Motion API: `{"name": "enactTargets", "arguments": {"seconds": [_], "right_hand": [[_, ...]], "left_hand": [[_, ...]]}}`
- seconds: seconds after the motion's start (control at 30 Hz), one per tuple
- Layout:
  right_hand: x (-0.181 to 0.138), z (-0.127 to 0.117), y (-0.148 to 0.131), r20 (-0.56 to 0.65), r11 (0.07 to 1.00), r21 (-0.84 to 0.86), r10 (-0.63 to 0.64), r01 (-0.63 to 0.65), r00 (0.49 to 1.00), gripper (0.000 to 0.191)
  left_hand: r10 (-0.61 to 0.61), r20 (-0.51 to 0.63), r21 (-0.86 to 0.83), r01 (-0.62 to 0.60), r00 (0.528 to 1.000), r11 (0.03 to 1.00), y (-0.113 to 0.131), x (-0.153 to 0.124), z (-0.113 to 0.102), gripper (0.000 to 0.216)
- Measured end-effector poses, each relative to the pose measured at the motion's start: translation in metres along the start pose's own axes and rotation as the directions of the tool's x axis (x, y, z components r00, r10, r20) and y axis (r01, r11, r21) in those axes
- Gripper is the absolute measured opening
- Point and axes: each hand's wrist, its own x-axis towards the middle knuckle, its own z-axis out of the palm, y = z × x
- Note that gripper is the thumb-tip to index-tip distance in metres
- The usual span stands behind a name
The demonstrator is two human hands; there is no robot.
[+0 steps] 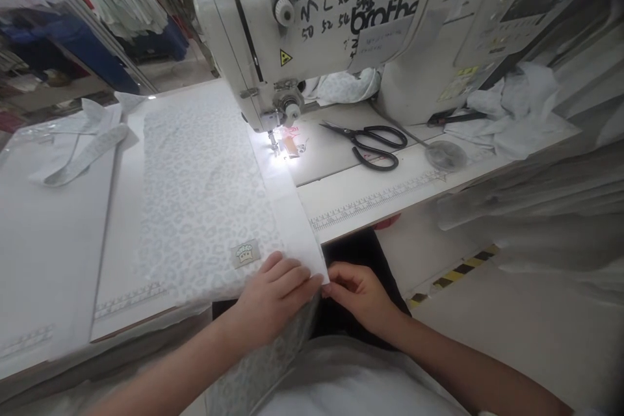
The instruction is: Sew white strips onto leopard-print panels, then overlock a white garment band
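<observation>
A pale leopard-print fabric (205,188) lies on the sewing table and hangs over its front edge. Along its right side runs a plain white band (287,208), which passes under the lit presser foot (273,146) of the sewing machine (322,19). A small grey label (245,253) with a cartoon figure sits on the fabric. My left hand (280,292) rests over the band's near end, its fingers closed on the fabric. At the band's corner my right hand (358,292) pinches the fabric edge between thumb and fingers.
Black-handled scissors (375,143) lie right of the needle, beside a round translucent piece (446,155). Crumpled white cloth (517,107) is heaped at the table's right end. A fabric strip (85,159) lies on the left. Printed rulers (375,198) follow the front edge.
</observation>
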Motion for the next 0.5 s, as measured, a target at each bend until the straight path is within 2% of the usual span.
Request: {"name": "enactTargets", "arguments": {"seconds": [0.2,0.33,0.4,0.43,0.5], "right_hand": [[-0.001,-0.004,-0.002,0.066,0.987,0.147,0.058,-0.067,0.996,0.013],[-0.002,-0.008,0.002,0.113,0.959,0.275,0.03,-0.06,0.993,0.022],[-0.003,-0.011,0.0,0.133,0.973,0.222,0.028,-0.057,0.991,0.023],[-0.004,-0.012,-0.002,0.135,0.989,0.141,0.029,-0.048,0.99,0.023],[-0.004,-0.015,-0.007,0.084,0.989,-0.13,-0.052,0.063,0.995,0.018]], "left_hand": [[0.013,-0.02,0.044,-0.012,1.0,0.999,0.006,0.005,0.001,0.023],[-0.017,-0.055,0.065,0.021,0.998,0.998,0.012,0.007,0.003,0.018],[-0.028,-0.057,0.064,0.031,0.998,0.997,0.014,0.008,0.002,0.016],[-0.038,-0.052,0.062,0.041,0.998,0.997,0.014,0.009,0.002,0.015],[-0.078,-0.043,0.05,0.08,0.996,0.995,0.015,0.01,0.001,0.015]]}}
